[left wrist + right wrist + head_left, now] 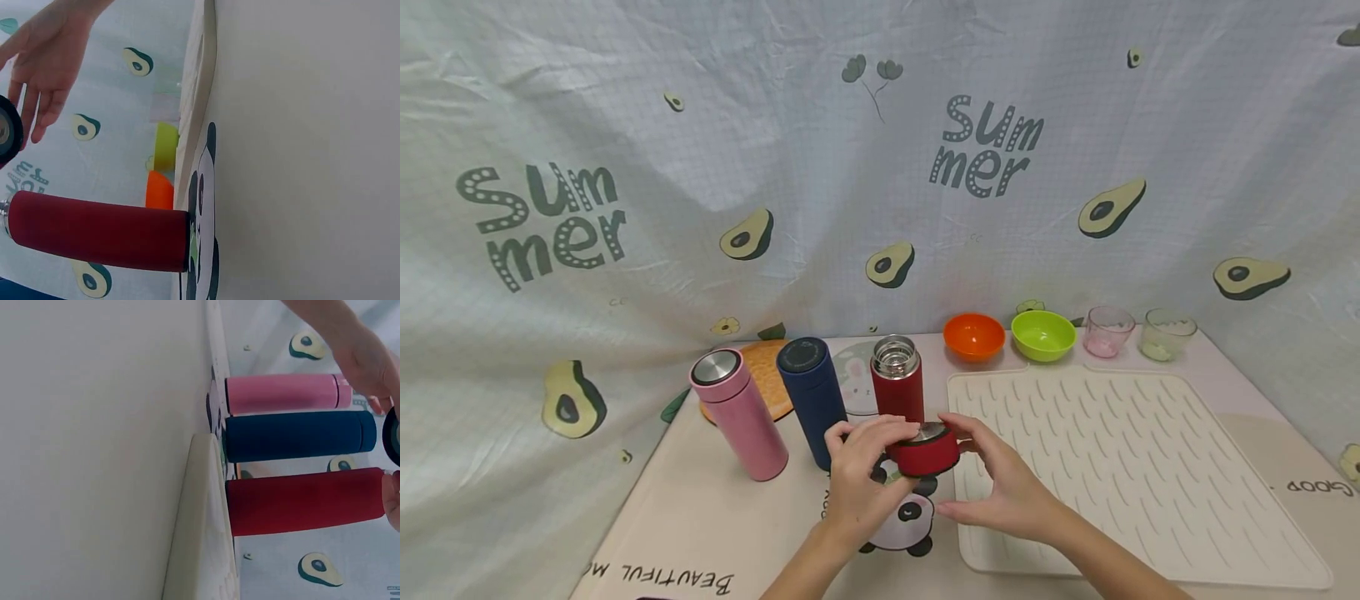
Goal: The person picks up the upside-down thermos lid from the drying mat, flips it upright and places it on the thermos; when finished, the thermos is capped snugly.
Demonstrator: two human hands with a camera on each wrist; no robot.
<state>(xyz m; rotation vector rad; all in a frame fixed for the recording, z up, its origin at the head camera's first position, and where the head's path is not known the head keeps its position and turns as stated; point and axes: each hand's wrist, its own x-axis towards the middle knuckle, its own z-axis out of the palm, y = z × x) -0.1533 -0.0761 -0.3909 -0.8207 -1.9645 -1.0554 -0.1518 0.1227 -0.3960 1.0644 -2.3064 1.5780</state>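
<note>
A red bottle lid [929, 454] with a silver top is up off the table, in front of the red thermos bottle [898, 385], whose steel mouth is uncovered. My left hand [867, 477] grips this lid from its left side, fingers over the top and thumb lower down. On the other side is my right hand [1000, 487], its fingers at the lid's right edge and its thumb held apart. The left wrist view shows the right palm [53, 59] with fingers extended beside the lid's dark underside [7, 132]. The red bottle stands upright.
A capped navy bottle [814, 400] and a capped pink bottle [741, 417] stand to the left. A cream ridged mat [1120, 467] covers the right side. Behind it sit an orange bowl [974, 337], a green bowl [1043, 335], a pink glass [1108, 332] and a clear glass [1167, 335].
</note>
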